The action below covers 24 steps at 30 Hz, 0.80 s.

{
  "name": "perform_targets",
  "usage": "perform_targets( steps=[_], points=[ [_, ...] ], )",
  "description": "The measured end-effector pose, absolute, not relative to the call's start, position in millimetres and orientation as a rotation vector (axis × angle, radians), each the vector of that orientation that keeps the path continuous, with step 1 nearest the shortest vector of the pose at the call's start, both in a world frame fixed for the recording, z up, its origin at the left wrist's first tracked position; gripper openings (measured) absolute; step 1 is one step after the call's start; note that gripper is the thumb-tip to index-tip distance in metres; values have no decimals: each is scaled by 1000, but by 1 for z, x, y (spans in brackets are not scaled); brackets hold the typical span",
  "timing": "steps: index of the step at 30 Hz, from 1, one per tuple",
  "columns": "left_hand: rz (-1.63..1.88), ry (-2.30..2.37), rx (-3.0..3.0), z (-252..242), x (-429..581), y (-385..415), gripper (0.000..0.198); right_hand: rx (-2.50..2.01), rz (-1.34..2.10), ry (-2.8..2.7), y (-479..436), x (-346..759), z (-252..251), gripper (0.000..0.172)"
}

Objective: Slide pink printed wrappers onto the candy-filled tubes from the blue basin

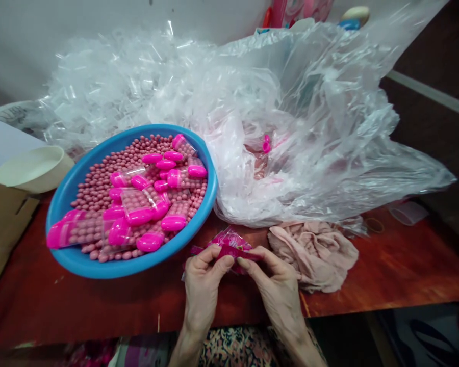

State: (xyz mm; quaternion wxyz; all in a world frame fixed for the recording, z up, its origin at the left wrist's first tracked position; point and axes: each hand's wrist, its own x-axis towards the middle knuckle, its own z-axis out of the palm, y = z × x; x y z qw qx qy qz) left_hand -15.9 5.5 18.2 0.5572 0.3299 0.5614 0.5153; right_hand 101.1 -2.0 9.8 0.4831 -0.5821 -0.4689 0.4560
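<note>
Between my two hands is a small dark-pink printed label (pixel 235 252). My left hand (pixel 204 280) pinches its left end between thumb and fingers. On the other end, my right hand (pixel 275 280) grips with thumb and index finger. More pink printed labels (pixel 229 237) lie on the table just behind my fingers. To the left stands a blue basin (pixel 110 272) of small dusty-pink beads (pixel 103 176). Several clear bottles with bright pink caps (pixel 139 216) lie on the beads, filled with the same beads.
A crumpled beige cloth (pixel 315 255) lies right of my hands on the red-brown table (pixel 118 306). Clear plastic bags (pixel 321 137) and a heap of clear containers (pixel 115 81) fill the back. A cream bowl (pixel 34 168) and cardboard box (pixel 3 229) are at left.
</note>
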Motion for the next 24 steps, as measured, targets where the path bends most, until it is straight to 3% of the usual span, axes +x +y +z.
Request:
perform_targets(
  steps=[6,11,15,19,24],
  points=[
    [1266,1341,777,13,-10,1,12,-1409,1000,-1161,-9,96,13,11],
    [1284,1432,765,2,-7,-1,21,-1432,1052,-1178,-14,93,4,26],
    [1270,1436,766,4,-11,2,13,-1449,1151,-1172,-9,99,7,31],
    [1240,1375,734,8,-14,1,7,-1467,1297,-1056,-2,105,10,18],
    [1267,1321,640,9,-14,-2,8,-1485,1237,-860,-2,98,11,14]
  ],
)
